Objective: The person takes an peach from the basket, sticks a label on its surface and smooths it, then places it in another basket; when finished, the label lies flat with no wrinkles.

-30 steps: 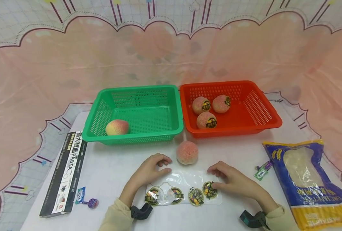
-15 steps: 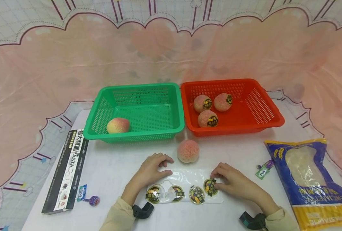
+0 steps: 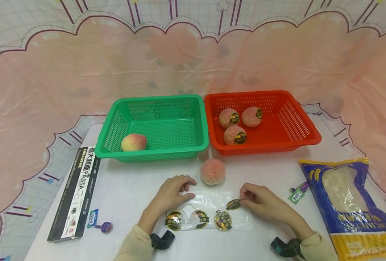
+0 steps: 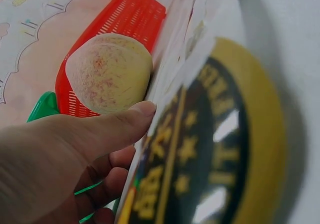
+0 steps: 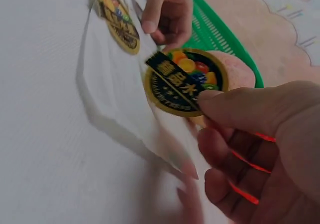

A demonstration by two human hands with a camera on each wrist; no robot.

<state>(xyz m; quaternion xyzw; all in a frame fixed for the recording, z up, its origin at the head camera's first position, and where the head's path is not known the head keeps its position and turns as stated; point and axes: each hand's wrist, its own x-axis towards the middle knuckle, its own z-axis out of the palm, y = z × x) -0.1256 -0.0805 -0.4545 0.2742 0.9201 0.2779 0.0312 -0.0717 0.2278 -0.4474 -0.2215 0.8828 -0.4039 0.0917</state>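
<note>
A round black-and-gold fruit sticker (image 3: 233,204) is pinched between the thumb and forefinger of my right hand (image 3: 261,200); the right wrist view shows its printed face tilted up off the clear sheet (image 3: 209,198). Several more stickers, one of them at the right (image 3: 223,220), lie on that sheet. At the sheet's upper left rests my left hand (image 3: 172,193), fingers loosely bent, its thumb tip (image 4: 144,108) at the sheet's edge. Just beyond both hands sits a pink peach (image 3: 213,172) whose visible side bears no sticker.
A green basket (image 3: 153,155) with one peach (image 3: 134,142) stands at the back left. Beside it, a red basket (image 3: 261,148) holds three stickered peaches. A pasta box (image 3: 75,195) and lollipop (image 3: 106,227) lie left; candy (image 3: 298,194) and a blue-yellow pasta bag (image 3: 346,203) lie right.
My right thumb and forefinger have closed on the upper right sticker and lifted it, tilting it up from the sheet. The left hand has stayed in place.
</note>
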